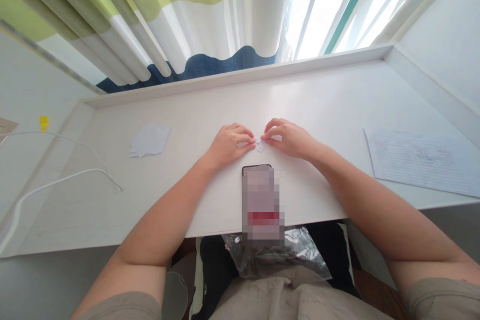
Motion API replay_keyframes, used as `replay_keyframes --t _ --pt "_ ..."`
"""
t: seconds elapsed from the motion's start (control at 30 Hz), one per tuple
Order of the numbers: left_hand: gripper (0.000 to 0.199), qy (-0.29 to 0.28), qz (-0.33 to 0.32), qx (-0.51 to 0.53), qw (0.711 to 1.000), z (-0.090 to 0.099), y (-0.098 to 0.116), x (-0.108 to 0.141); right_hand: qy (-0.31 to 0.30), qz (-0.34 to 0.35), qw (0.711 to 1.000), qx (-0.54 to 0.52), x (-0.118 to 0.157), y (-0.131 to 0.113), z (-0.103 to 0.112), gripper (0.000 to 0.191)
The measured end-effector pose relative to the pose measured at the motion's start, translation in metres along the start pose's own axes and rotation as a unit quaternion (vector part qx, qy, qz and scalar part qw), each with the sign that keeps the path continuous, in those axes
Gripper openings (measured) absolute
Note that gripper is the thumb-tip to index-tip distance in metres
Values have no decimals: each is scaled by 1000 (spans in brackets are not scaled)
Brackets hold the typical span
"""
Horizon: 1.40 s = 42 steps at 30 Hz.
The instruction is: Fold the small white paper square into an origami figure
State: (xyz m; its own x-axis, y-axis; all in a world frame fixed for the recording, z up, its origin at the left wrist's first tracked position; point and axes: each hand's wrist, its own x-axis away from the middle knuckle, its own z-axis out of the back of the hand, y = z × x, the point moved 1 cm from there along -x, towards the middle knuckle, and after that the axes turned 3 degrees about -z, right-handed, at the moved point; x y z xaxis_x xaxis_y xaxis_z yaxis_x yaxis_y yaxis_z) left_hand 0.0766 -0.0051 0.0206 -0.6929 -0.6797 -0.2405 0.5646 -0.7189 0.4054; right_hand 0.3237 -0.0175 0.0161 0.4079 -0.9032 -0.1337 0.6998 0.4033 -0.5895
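A small folded piece of white paper lies between my two hands over the middle of the white desk. My left hand pinches its left side between thumb and fingers. On the right side, my right hand grips the same paper with its fingertips. Just below the hands, nearer the desk's front edge, is a phone whose screen is blurred out. The fingertips partly cover the paper, so its exact folds are too small to tell.
A stack of white paper pieces lies on the desk at the left, near a white cable. Written sheets are at the right. Clear plastic rests on my lap. Curtains hang behind.
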Motion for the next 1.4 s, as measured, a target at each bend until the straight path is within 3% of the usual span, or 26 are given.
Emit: replay_keyframes --t 0.33,0.5,0.67,0.77,1.0,1.17,1.4 --pt "19 -12 -23 -48 999 1 3 1 28 11 999 -22 -1 0 0 31" --pt "18 -7 -20 -48 999 0 4 2 59 -41 997 2 -11 -7 -16 22" --pt "10 27 46 6 999 -3 0 2 52 -36 998 -1 -14 -3 -19 13" --pt "21 51 97 38 993 -4 -4 3 35 -21 999 -16 -12 1 -16 12" --pt "13 38 113 59 991 -7 0 1 39 -31 999 -20 -15 1 -12 10" --pt "17 66 174 51 981 -13 4 -11 39 -36 998 -32 -16 0 -10 10" --pt "16 62 168 56 982 -16 2 -16 54 -50 996 -48 -19 1 -12 11"
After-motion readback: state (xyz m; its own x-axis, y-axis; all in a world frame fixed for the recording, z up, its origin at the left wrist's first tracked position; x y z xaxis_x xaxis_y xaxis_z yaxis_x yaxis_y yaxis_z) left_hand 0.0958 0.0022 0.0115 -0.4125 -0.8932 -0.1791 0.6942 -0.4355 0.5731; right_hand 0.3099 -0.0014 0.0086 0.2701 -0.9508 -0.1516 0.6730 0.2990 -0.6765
